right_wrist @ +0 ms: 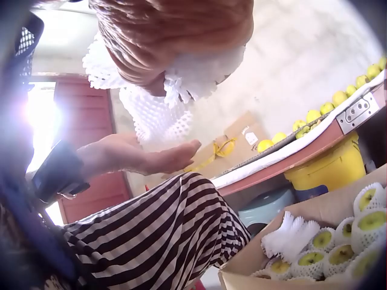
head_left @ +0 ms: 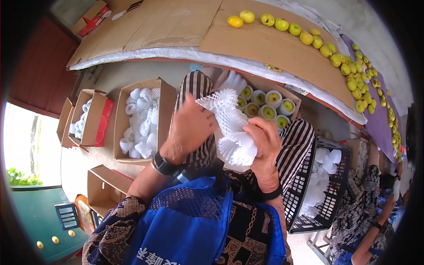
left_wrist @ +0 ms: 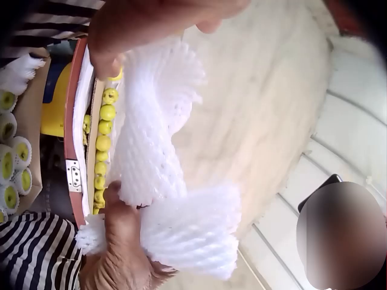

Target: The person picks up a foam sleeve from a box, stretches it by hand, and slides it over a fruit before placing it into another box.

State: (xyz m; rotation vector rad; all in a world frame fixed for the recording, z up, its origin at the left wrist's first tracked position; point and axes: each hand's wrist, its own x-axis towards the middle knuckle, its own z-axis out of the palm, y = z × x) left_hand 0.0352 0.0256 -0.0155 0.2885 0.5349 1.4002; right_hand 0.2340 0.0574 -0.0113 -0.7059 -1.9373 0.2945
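Observation:
Both hands are raised in front of my chest on white foam fruit nets. My right hand [head_left: 265, 142] grips a bunched net [head_left: 238, 149] in its curled fingers; the right wrist view shows that hand [right_wrist: 175, 36] closed over the foam [right_wrist: 205, 74]. A second, longer net [head_left: 225, 110] rises from that bunch to my left hand [head_left: 190, 128]. The left hand's fingers [right_wrist: 172, 158] lie straight against its upper end. In the left wrist view the long net [left_wrist: 151, 139] hangs between the left hand [left_wrist: 151, 24] and the right hand [left_wrist: 121, 254].
A box of net-wrapped yellow-green fruit [head_left: 265, 106] sits just beyond my hands. A cardboard box of loose nets [head_left: 141, 119] stands to the left and a black basket [head_left: 304, 212] of nets to the right. Bare fruit [head_left: 309, 37] lines the cardboard-covered table. Another person [head_left: 366, 207] sits at lower right.

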